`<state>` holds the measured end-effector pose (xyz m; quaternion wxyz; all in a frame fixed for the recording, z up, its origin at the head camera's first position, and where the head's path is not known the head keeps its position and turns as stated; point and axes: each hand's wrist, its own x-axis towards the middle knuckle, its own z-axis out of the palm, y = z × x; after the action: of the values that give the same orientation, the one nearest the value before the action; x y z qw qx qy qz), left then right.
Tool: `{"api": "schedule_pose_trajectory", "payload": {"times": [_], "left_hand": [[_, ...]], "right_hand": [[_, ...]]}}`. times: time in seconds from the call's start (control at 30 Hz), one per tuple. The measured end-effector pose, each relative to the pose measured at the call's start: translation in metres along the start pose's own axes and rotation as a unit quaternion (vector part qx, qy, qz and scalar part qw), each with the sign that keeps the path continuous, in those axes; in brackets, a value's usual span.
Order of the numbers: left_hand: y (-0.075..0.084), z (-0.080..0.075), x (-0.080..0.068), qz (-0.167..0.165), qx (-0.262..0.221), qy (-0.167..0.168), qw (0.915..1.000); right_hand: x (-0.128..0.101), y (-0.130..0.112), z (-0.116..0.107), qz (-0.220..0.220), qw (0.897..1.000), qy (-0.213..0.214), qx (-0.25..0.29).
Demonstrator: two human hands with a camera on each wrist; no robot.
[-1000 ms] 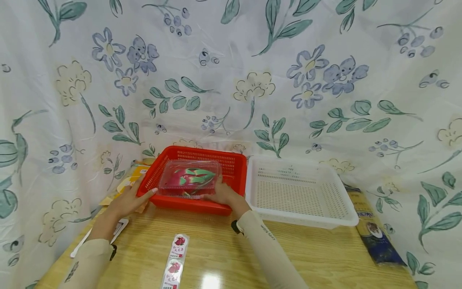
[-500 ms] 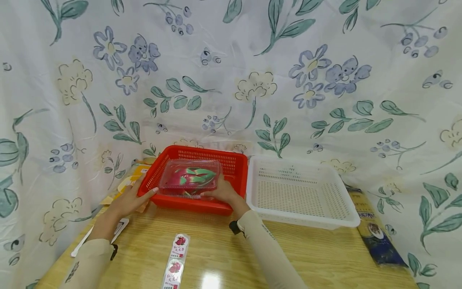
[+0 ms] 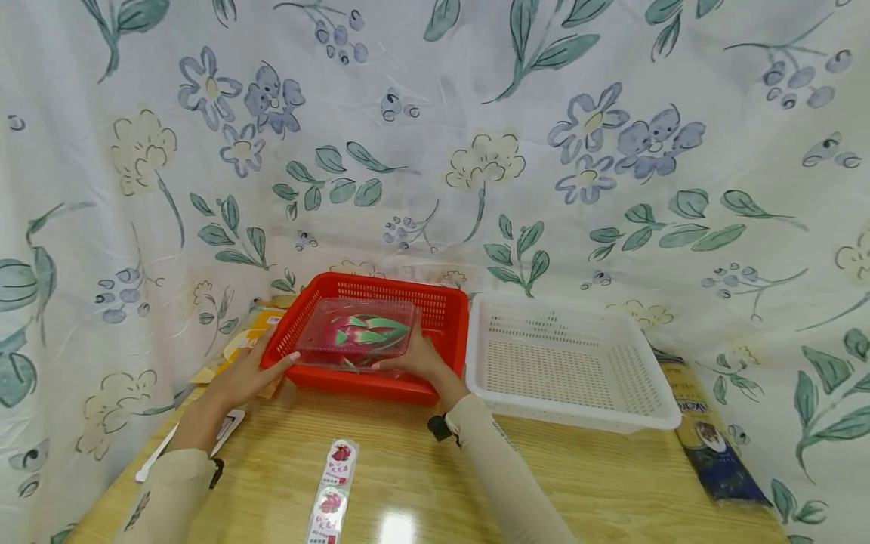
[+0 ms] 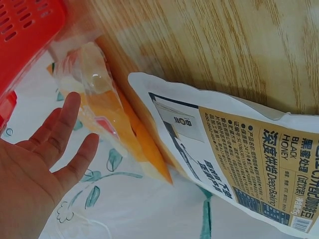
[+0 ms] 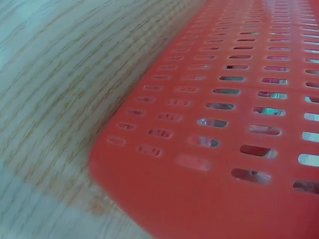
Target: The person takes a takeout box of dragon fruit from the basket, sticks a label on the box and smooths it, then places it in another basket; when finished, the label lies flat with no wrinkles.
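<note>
Floral cloth (image 3: 421, 204) hangs behind a wooden table (image 3: 591, 491), where a clear box (image 3: 360, 332) sits within the red basket (image 3: 381, 387), long axis running left to right. Nearer to it, the right hand (image 3: 424, 359) appears to grip its near right corner; the left hand (image 3: 245, 381), fingers spread and holding nothing, is just off its left end.

From the head, well back, the yellow wood-grained table (image 3: 544, 483) is viewed forward and downward; from the left wrist, a white-and-tan printed pouch (image 4: 239, 159) is faced closely; from the right, the red perforated plastic basket (image 5: 209, 199), shared by all three, is seen nearest
</note>
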<state>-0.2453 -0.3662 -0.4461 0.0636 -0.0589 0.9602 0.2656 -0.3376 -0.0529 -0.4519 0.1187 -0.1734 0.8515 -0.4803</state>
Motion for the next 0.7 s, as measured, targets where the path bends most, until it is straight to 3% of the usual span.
{"api": "schedule_pose_trajectory", "payload": {"times": [0.17,0.43,0.7], "left_hand": [[0.001,0.001,0.0007,0.002,-0.001,0.002,1.0],[0.001,0.0005,0.0018,-0.008,-0.005,0.001,1.0],[-0.0013,0.0016,0.0014,0.002,-0.014,0.005,0.9999]], "right_hand": [[-0.0021,-0.0019,0.0012,0.033,0.999,-0.01,0.008],[-0.0041,-0.0053,0.0024,0.029,0.999,-0.012,0.032],[-0.0021,-0.0076,0.0042,0.048,0.998,0.016,0.025]]}}
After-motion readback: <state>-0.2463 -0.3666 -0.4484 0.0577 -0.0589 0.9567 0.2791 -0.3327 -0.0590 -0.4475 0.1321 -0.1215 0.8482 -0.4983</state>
